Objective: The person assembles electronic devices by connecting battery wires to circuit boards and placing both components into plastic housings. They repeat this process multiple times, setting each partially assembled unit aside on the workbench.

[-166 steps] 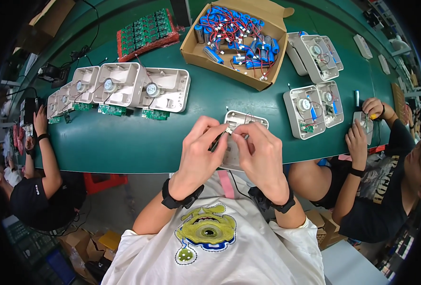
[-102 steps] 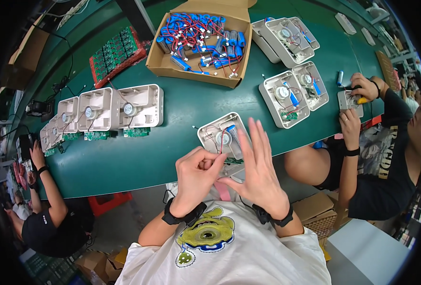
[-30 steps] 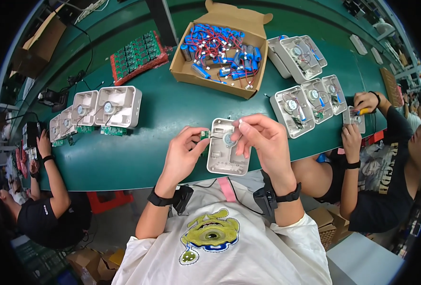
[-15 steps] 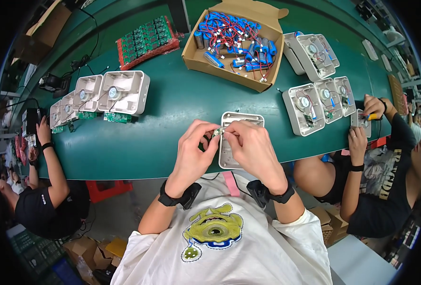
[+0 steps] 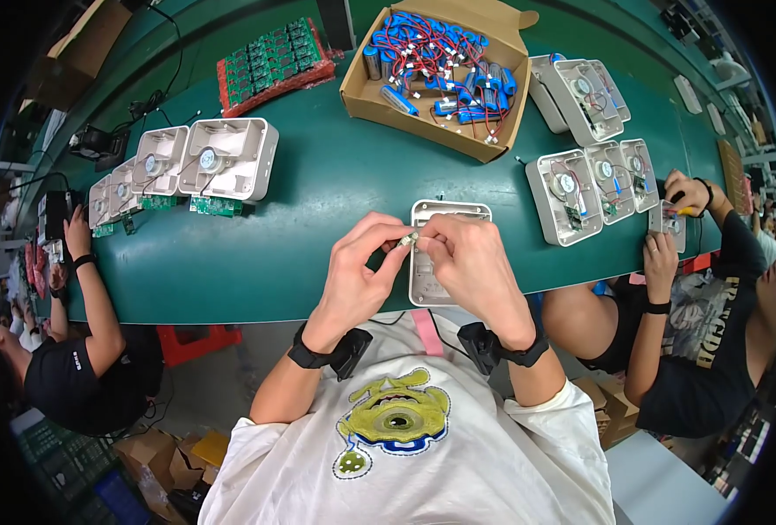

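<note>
Currently, a small pale-green pc. [image 5: 409,239] is pinched by the L hand [image 5: 358,264], approx. 2 o'clock from its palm — closely met by the R hand [image 5: 475,262], whose grip can't be told. White housing [image 5: 426,282] is overlapped by R hand, long axis approx. 12–6 o'clock.

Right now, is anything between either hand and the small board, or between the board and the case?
Nothing visible: the left hand pinches the board and the right hand is right at it. The case lies close by, partly hidden by the right hand, so that gap cannot be fully checked.
</note>
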A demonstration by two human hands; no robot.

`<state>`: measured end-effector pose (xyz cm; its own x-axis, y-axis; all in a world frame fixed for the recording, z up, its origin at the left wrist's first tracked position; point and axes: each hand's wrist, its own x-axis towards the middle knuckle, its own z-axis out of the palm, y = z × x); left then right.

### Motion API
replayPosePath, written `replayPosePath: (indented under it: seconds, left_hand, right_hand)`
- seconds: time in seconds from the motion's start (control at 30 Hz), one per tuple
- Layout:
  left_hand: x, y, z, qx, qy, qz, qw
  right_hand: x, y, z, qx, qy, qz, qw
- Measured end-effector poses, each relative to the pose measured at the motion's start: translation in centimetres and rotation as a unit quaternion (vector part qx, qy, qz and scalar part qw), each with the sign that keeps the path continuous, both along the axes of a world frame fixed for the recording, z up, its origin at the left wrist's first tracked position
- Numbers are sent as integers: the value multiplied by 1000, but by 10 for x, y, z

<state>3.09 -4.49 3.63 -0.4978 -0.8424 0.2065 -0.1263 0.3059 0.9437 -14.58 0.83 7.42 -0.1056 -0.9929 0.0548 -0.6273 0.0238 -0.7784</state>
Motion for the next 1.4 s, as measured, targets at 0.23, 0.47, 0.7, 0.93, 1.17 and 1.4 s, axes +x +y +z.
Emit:
replayPosePath:
  seconds: [0.23,0.47,0.7,0.93,1.17,1.4]
  left_hand:
    - [5,-2,-4,61,-11,-9,998]
    - [6,11,-20,79,6,16,997]
    - [4,8,-29,50,19,20,998]
    - [7,9,-29,38,23,16,999]
    - [5,10,-30,36,29,38,998]
    - [5,9,-30,66,22,21,997]
  right_hand:
    - [0,-4,7,20,85,-12,996]
    - [-81,-70,48,-105,226,-115,962]
    - [-100,-137,30,-60,121,-31,990]
    - [-102,-113,57,-120,-281,-33,952]
    - [-90,-71,83,-106,-370,6,923]
    - [-79,-34,86,-62,-403,19,913]
